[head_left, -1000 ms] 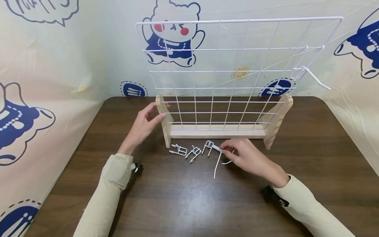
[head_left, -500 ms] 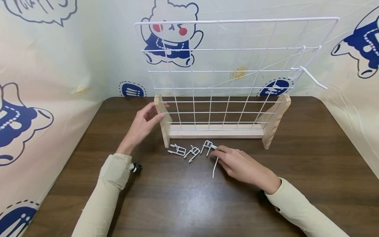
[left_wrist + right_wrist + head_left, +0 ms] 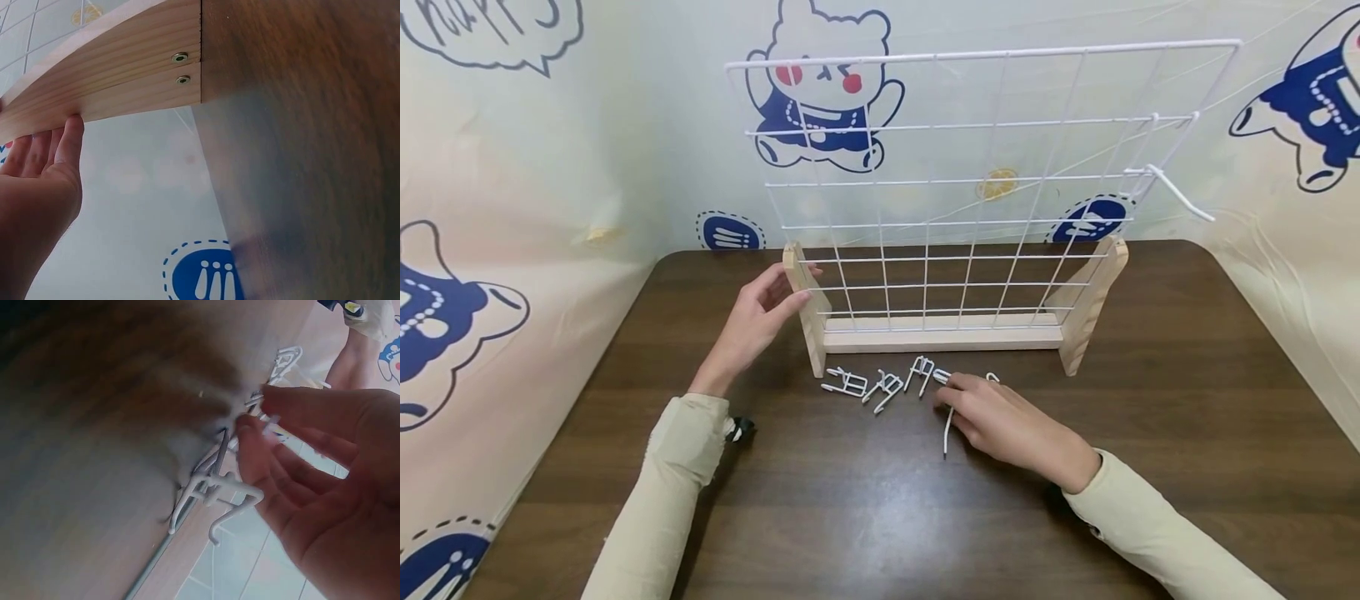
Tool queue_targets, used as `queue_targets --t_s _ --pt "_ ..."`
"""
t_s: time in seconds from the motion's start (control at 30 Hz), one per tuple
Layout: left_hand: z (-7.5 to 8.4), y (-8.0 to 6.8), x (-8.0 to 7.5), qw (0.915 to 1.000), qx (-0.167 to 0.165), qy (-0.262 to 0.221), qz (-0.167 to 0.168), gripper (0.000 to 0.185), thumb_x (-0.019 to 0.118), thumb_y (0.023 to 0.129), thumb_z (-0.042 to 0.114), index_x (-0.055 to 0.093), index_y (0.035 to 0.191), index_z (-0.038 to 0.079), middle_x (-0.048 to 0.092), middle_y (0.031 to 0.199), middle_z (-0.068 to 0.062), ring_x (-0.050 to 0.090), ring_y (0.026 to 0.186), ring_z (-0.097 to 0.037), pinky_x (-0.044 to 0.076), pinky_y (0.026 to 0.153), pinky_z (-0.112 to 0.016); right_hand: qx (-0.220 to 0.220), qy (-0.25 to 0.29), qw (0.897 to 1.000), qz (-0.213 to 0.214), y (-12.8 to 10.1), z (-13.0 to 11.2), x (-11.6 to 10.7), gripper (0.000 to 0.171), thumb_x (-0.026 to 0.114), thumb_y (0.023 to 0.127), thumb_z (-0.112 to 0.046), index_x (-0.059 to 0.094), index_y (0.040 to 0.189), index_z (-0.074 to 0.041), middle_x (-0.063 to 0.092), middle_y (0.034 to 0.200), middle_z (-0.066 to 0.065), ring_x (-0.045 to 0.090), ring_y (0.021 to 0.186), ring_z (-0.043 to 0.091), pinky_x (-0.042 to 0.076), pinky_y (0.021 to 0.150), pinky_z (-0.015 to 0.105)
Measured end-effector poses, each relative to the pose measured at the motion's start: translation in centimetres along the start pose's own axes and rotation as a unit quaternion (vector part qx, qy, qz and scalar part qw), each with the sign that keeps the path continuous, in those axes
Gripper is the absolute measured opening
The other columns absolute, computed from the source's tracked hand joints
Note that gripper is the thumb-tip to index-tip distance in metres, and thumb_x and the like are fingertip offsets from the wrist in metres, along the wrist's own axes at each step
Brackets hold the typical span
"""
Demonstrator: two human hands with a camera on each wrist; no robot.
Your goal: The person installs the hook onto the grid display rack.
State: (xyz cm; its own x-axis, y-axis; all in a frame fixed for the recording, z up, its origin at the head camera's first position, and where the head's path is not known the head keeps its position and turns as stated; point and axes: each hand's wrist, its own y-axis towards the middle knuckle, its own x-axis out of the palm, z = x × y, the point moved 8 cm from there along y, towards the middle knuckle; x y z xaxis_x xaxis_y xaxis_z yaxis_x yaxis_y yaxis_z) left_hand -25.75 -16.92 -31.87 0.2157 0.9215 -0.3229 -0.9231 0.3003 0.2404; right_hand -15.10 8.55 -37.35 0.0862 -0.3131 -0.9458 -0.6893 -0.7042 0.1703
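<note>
In the head view my left hand (image 3: 748,325) grips the left wooden side piece (image 3: 805,321) of a white wire grid rack (image 3: 943,225), thumb in front and fingers round its far edge. The left wrist view shows those fingers (image 3: 70,140) against the edge of the wood. My right hand (image 3: 1011,421) is low over the table, thumb and forefinger pinching a white wire hook (image 3: 949,429), whose long prong sticks out below them. Another white wire hook (image 3: 215,490) lies beside the fingers in the right wrist view, mostly hidden by the hand in the head view.
Several white wire hooks, among them a two-pronged one (image 3: 847,382), lie in a row before the rack's wooden base bar (image 3: 940,335). One hook (image 3: 1176,193) hangs at the grid's upper right. A patterned cloth (image 3: 647,125) rises behind the brown table (image 3: 865,517).
My right hand has moved left, over the long-pronged hook, and its fingers have come together there. The end of another hook now shows behind it. My left hand keeps its hold on the wood.
</note>
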Motion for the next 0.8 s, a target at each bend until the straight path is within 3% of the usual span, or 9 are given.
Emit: queue_targets --t_s 0.17,0.37,0.63,0.8 --pt "0.1 -0.2 -0.1 0.9999 -0.008 0.010 0.004 0.043 0.059 0.101 0.014 0.050 0.140 0.001 0.054 0.142 -0.014 0.050 0.131 -0.025 0.039 0.112 -0.046 -0.014 0.011 1.000 0.026 0.1 -0.1 -1.0 0.008 0.070 0.090 -0.003 0.072 0.096 -0.009 0.065 0.090 0.000 0.063 0.079 0.012 0.055 0.068 0.031" --pt "0.0 -0.1 0.0 1.0000 0.003 0.004 0.001 0.042 0.059 0.101 0.013 0.050 0.139 -0.001 0.056 0.139 -0.016 0.050 0.131 -0.025 0.038 0.112 -0.045 -0.018 0.030 0.998 0.048 0.0 0.1 -2.0 0.010 0.070 0.091 -0.003 0.074 0.099 -0.004 0.070 0.095 0.004 0.067 0.087 0.016 0.057 0.077 0.033" --pt "-2.5 0.4 -0.5 0.9999 0.017 -0.003 0.004 0.041 0.061 0.100 0.015 0.052 0.140 0.007 0.058 0.138 -0.012 0.050 0.131 -0.020 0.038 0.113 -0.042 -0.008 0.031 0.997 0.076 -0.2 0.4 -2.9 0.011 0.069 0.090 -0.001 0.074 0.100 -0.003 0.065 0.098 0.004 0.065 0.082 0.013 0.056 0.071 0.028" --pt "-2.7 0.6 -0.6 0.9996 0.027 -0.011 0.006 0.038 0.062 0.100 0.018 0.055 0.137 0.011 0.059 0.137 -0.015 0.052 0.130 -0.021 0.041 0.110 -0.037 -0.002 0.036 0.997 0.073 -0.2 0.4 -3.3 0.012 0.068 0.090 0.000 0.073 0.101 -0.002 0.067 0.096 0.003 0.067 0.085 0.012 0.057 0.074 0.029"
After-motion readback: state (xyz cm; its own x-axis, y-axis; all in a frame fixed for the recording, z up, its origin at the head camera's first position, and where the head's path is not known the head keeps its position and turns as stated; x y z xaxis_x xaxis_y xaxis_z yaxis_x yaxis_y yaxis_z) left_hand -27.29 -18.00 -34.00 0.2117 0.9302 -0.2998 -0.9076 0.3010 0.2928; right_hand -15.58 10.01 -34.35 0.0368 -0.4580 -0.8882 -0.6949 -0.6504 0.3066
